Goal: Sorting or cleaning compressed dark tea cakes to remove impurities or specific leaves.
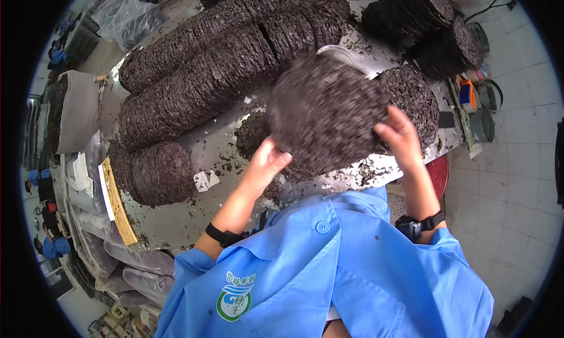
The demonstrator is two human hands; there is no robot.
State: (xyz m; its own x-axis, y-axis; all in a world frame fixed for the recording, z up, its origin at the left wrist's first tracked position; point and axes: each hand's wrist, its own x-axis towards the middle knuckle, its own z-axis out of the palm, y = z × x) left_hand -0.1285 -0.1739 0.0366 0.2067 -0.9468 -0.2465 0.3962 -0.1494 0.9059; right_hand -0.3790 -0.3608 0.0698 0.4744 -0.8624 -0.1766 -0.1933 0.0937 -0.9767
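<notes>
A round, dark disc of dried seaweed point(328, 115) is held up before me, blurred at its surface. My left hand point(269, 160) pinches its lower left edge, thumb on top. On the opposite side, my right hand point(398, 133) grips the right edge between thumb and fingers. Behind my right hand lies a stack of similar round seaweed sheets point(416, 95). More seaweed point(252, 135) shows partly under the held disc, on the metal table point(220, 166). A clear round rim point(338, 53) sticks out past the disc's far edge.
Long rows of stacked seaweed discs point(194, 82) lie across the table, with a shorter stack point(154, 172) at left. Further stacks point(412, 11) stand at far right. White scraps point(205, 180) and a wooden strip point(119, 201) lie to the left. An orange and blue object point(467, 94) sits beyond the right edge.
</notes>
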